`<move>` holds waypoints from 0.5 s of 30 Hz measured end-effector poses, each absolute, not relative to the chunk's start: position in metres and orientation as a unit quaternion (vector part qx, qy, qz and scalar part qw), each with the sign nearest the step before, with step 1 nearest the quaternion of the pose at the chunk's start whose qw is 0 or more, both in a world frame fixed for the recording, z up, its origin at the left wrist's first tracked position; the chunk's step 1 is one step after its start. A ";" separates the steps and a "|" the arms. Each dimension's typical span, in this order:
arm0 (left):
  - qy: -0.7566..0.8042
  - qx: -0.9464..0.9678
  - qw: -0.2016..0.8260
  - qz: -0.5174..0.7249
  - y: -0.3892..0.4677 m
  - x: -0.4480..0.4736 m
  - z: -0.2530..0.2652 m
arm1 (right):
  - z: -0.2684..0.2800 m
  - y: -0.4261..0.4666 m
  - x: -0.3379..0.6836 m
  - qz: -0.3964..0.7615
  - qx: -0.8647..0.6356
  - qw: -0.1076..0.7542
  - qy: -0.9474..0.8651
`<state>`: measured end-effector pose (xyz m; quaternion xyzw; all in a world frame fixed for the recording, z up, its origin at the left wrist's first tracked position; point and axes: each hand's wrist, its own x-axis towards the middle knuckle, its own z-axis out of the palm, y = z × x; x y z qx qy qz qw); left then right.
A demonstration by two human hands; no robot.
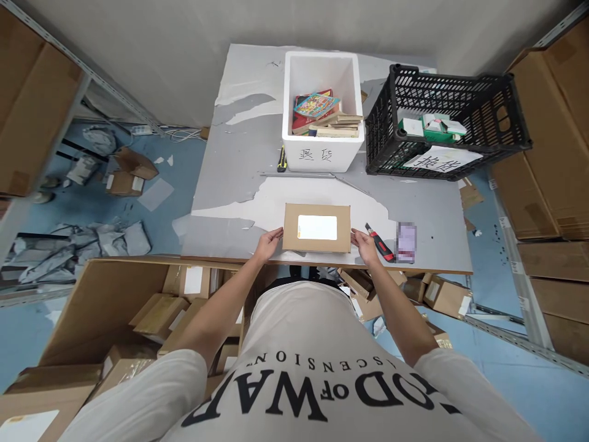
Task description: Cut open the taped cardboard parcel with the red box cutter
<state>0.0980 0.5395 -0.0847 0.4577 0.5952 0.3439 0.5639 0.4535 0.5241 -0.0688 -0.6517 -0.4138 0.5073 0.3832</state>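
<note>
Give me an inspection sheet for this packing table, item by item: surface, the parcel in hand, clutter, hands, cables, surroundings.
Surface: grey table, top layer peeled in patches.
Job's things: flat brown cardboard parcel with white label, lying at the near edge.
Clutter: red-handled utility knife; white foam box of books; black plastic crate with small packs; yellow-black tool.
Grips: left hand touches the parcel's left edge, right hand its right edge; fingers open.
Cables: white power strip and cords on the floor, far left.
Surroundings: open carton of parcels below left; shelved brown cartons; torn wrapping on blue floor.
</note>
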 end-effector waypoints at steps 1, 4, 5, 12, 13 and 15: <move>0.592 0.464 0.562 0.344 0.532 0.096 -0.090 | -0.076 0.515 0.454 0.513 -0.646 0.392 -0.407; 0.584 0.530 0.532 0.308 0.508 0.095 -0.102 | -0.093 0.488 0.452 0.520 -0.632 0.334 -0.468; 0.582 0.552 0.523 0.289 0.503 0.095 -0.104 | -0.097 0.481 0.449 0.519 -0.629 0.305 -0.492; 0.610 0.559 0.503 0.250 0.498 0.113 -0.106 | -0.104 0.480 0.432 0.502 -0.664 0.274 -0.481; 0.609 0.560 0.501 0.253 0.499 0.114 -0.105 | -0.101 0.482 0.431 0.501 -0.664 0.280 -0.480; 0.609 0.566 0.494 0.254 0.500 0.114 -0.096 | -0.092 0.487 0.433 0.500 -0.654 0.295 -0.485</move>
